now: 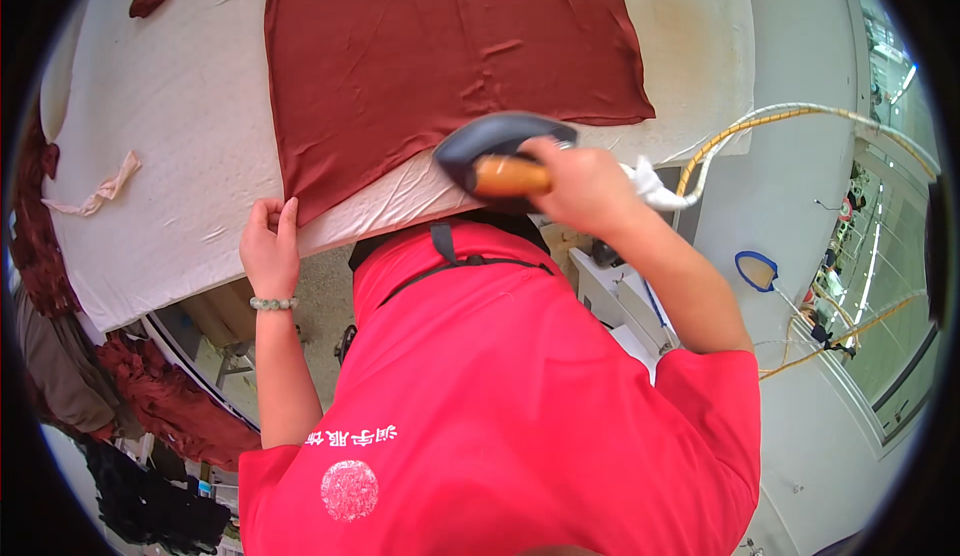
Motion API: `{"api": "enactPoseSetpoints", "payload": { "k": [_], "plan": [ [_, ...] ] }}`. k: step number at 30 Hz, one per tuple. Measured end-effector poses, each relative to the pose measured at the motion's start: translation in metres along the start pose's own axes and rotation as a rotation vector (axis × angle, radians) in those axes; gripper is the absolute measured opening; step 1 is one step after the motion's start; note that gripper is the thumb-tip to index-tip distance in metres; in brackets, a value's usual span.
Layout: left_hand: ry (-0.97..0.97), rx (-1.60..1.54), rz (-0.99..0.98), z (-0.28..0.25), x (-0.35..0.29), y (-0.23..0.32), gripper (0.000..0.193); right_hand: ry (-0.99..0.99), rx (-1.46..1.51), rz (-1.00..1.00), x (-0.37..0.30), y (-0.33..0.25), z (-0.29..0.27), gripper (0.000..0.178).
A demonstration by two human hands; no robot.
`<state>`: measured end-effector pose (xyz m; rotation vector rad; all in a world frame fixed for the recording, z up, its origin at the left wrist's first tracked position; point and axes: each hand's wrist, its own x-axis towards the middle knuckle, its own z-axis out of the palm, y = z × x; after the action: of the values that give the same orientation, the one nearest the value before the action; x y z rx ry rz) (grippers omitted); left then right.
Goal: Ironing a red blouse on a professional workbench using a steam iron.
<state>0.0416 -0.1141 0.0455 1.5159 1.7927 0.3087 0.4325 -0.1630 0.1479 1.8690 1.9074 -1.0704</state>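
Observation:
A dark red garment (450, 36) lies spread over the white padded ironing table (180, 156), its hem close to the near edge. My left hand (270, 241) pinches the garment's near left corner between thumb and fingers. In my right hand (585, 186) is a steam iron (500, 146) with a dark body and an orange-brown handle, slightly blurred by motion. The iron is over the hem and the table's near edge; whether its plate touches the cloth cannot be made out.
From the iron a white hose and yellow cord (800, 111) loop off to the right. A pale cloth strip (100, 191) lies on the table's left. Dark red garments (170, 396) hang at the lower left. A blue-rimmed oval object (757, 271) sits at the right wall.

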Motion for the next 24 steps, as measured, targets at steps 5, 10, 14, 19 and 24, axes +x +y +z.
{"api": "enactPoseSetpoints", "payload": {
  "k": [5,10,14,19,24],
  "plan": [
    [0.082,-0.037,0.01,0.006,-0.013,0.0,0.023,0.546,0.27,0.35,-0.011,0.092,-0.031,0.056],
    [0.129,-0.238,-0.106,0.037,-0.038,0.033,0.021,0.562,0.242,0.541,-0.013,0.225,-0.079,0.046],
    [-0.1,-0.69,-0.366,0.098,-0.061,0.095,0.026,0.618,0.239,0.506,0.013,0.293,-0.102,0.048],
    [-0.106,-0.952,-0.446,0.182,-0.08,0.163,0.032,0.852,-0.148,0.375,0.005,0.311,-0.098,0.043],
    [0.211,-0.486,-0.006,0.194,-0.059,0.184,0.031,1.153,-0.2,-0.131,-0.034,0.278,-0.044,0.045]
  ]
}}
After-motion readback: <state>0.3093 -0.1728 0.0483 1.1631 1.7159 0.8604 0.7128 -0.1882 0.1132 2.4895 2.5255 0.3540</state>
